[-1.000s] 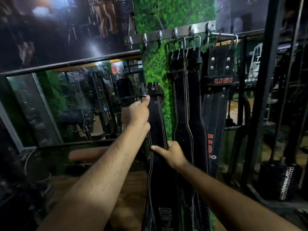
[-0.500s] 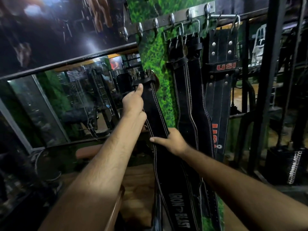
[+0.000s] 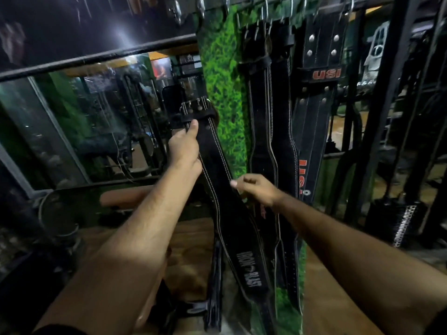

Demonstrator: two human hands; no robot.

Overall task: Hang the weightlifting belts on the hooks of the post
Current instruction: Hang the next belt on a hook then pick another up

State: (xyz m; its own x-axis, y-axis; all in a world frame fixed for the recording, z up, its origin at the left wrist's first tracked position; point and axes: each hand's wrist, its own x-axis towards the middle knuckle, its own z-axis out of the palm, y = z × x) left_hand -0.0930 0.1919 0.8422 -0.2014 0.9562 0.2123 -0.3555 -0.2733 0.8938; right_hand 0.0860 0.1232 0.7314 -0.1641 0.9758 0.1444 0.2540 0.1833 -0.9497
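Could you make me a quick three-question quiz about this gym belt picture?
1. True or false: the belt with white lettering already hangs on a hook.
2. Which hand grips it near the buckle? A) left hand B) right hand
3. Fill in: the hanging belt at right reads ___ in red.

Key: 1 false; 2 A; 3 USI.

Held belt point(image 3: 219, 165): black leather, white stitching, "IRON BLAST" print near the low end; slanted, buckle end up-left, unhooked.
Hung belts point(image 3: 271, 131): two black ones, side by side, hanging straight.
USI belt point(image 3: 319, 97): black, red lettering, studded, far right.
Hooks point(image 3: 177, 10): metal, top edge; left ones bare.
Post point(image 3: 222, 76): green grass-patterned.
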